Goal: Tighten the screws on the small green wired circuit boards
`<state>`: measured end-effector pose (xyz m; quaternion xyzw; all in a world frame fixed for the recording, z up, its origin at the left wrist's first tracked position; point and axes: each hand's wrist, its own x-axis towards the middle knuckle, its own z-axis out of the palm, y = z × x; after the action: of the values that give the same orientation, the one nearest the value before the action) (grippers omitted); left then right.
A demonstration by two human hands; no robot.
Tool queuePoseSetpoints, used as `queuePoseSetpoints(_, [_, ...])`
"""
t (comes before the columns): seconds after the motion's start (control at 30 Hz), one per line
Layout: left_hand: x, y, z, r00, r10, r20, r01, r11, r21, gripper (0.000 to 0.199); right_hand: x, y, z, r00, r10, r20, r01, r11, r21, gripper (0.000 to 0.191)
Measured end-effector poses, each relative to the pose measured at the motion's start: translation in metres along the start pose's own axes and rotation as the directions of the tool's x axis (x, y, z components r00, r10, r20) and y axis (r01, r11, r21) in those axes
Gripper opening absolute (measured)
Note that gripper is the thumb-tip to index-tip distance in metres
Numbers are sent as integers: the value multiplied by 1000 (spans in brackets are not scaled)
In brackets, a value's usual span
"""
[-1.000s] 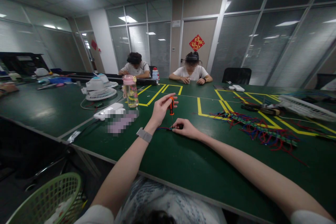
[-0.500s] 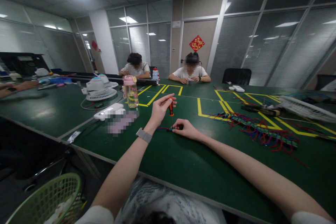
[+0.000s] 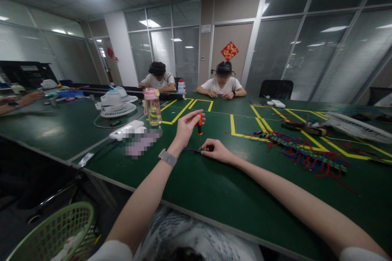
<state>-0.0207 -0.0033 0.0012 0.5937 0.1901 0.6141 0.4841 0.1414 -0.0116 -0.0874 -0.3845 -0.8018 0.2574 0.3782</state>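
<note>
My left hand (image 3: pixel 187 127) grips the orange and black handle of a screwdriver (image 3: pixel 200 128) that stands nearly upright, its thin shaft pointing down. The tip meets a small circuit board (image 3: pixel 199 150) on the green table, though the exact contact point is too small to make out. My right hand (image 3: pixel 217 150) pinches the right end of that board between thumb and fingers, with its wrist low over the table. Red and blue wires (image 3: pixel 189 149) run out from the board's left side.
To the right lies a row of wired circuit boards (image 3: pixel 306 153). A bottle (image 3: pixel 152 108), a power strip (image 3: pixel 127 129) and white fans (image 3: pixel 118 106) stand to the left. A green basket (image 3: pixel 58 228) is below the table edge. Two people sit opposite; another person's hand (image 3: pixel 32 98) is far left.
The screwdriver handle has turned slightly in my left hand, showing more orange. My right hand stays on the board. Across the table, a person's hands have shifted a little.
</note>
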Motion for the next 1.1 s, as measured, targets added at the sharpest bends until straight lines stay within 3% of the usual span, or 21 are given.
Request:
queuePoseSetpoints(0.23, [1, -5, -3, 981, 193, -11, -178, 922, 345, 24, 0, -2, -1, 1000, -1, 5, 1, 1000, -9, 14])
queuePoseSetpoints(0.47, [2, -7, -2, 997, 16, 70, -18, 999, 39, 34, 1, -1, 0, 1000, 13, 9, -13, 1000, 3, 13])
queuePoseSetpoints(0.6, [0, -4, -1, 999, 35, 21, -37, 997, 69, 36, 0, -1, 0, 1000, 9, 4, -9, 1000, 0, 13])
queuePoseSetpoints(0.8, [1, -4, -3, 993, 117, -19, -108, 964, 245, 26, 0, -4, -1, 1000, 7, 1, -7, 1000, -19, 12])
queuePoseSetpoints(0.97, [1, -5, -2, 995, -4, 98, 2, 1000, 17, 32, 0, -5, -1, 1000, 13, 11, -13, 1000, -8, 12])
queuePoseSetpoints(1.1, [-1, -2, -1, 994, -17, 110, 17, 1000, -2, 36, 0, -5, -1, 1000, 14, 12, -14, 1000, -12, 12])
